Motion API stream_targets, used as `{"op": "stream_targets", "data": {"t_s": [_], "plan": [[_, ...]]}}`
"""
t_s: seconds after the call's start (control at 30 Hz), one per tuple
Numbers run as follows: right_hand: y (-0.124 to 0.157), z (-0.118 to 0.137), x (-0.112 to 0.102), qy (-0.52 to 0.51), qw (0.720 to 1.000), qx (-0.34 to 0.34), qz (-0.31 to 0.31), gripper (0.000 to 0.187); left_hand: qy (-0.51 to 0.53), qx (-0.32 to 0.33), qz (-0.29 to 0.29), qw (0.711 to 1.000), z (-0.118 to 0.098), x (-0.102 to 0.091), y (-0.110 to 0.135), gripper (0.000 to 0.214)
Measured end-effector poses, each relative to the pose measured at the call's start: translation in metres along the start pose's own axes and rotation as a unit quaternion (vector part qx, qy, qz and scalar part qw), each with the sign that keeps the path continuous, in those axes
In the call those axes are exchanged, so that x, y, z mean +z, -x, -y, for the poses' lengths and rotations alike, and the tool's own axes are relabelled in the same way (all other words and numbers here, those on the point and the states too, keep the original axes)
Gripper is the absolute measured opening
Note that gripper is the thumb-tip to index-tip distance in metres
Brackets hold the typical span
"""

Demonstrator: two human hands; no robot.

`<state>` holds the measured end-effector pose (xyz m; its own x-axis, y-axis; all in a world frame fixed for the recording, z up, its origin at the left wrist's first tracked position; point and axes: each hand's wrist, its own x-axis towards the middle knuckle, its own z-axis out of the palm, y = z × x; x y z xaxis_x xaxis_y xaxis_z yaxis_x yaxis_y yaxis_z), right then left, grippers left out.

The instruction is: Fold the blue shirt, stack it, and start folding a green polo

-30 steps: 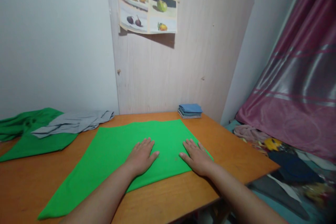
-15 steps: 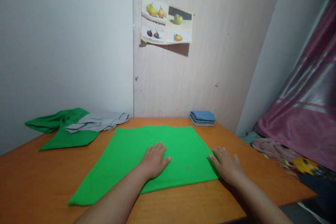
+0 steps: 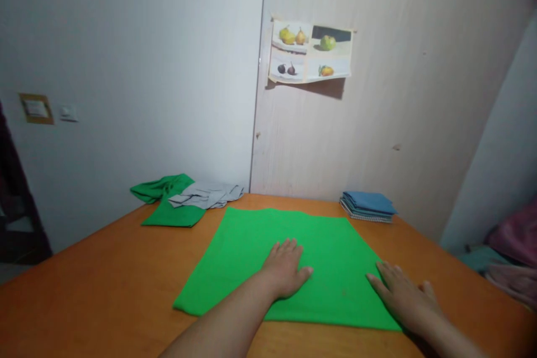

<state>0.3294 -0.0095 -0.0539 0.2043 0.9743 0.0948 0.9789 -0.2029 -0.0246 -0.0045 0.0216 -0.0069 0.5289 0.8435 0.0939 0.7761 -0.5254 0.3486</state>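
A bright green cloth (image 3: 239, 251) lies spread flat on the orange-brown table, its near edge towards me. On the middle of it my left hand (image 3: 287, 268) rests palm down, fingers stretched out and thumb apart. My right hand (image 3: 405, 295) lies at the cloth's right edge, with fingers extended and the fingertips touching the green fabric. Neither hand grips anything. Parts of the cloth under both hands and the left forearm are hidden.
At the back left, a grey cloth (image 3: 207, 194) lies crumpled over another green cloth (image 3: 172, 216). A stack of folded cloths (image 3: 368, 205), blue on top, sits at the back right of the table (image 3: 104, 279). A fruit picture (image 3: 310, 51) hangs on the wall.
The camera view has turned left, so everything appears further right. Both hands stay flat in nearly the same places on the green cloth, which still lies spread out.
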Motion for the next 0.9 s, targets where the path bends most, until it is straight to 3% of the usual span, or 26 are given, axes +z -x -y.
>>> {"op": "stream_targets", "data": {"t_s": [0.1, 0.2, 0.33, 0.47, 0.57, 0.67, 0.9], "plan": [[-0.008, -0.001, -0.001, 0.012, 1.0, 0.006, -0.005, 0.071, 0.017, -0.002, -0.003, 1.0, 0.0, 0.002, -0.001, 0.078], [-0.014, 0.017, -0.005, -0.017, 0.997, -0.07, -0.013, 0.066, 0.042, -0.011, -0.02, 0.999, 0.001, 0.005, -0.003, 0.08], [-0.025, 0.07, -0.017, -0.065, 0.977, -0.203, -0.014, 0.058, 0.08, -0.034, -0.043, 0.995, 0.003, 0.006, -0.005, 0.081], [-0.036, 0.137, -0.024, -0.111, 0.969, -0.22, -0.023, 0.068, 0.101, -0.037, -0.051, 0.993, 0.004, 0.004, -0.006, 0.074], [-0.039, 0.172, -0.018, -0.114, 0.961, -0.253, -0.016, 0.068, 0.108, -0.037, -0.068, 0.991, 0.005, 0.006, -0.006, 0.067], [-0.038, 0.184, -0.002, -0.094, 0.961, -0.261, -0.01, 0.067, 0.11, -0.031, -0.089, 0.989, 0.009, 0.011, -0.008, 0.063], [-0.045, 0.173, 0.03, -0.059, 0.958, -0.275, -0.053, 0.069, 0.096, -0.023, -0.101, 0.99, 0.01, 0.012, -0.009, 0.058]]}}
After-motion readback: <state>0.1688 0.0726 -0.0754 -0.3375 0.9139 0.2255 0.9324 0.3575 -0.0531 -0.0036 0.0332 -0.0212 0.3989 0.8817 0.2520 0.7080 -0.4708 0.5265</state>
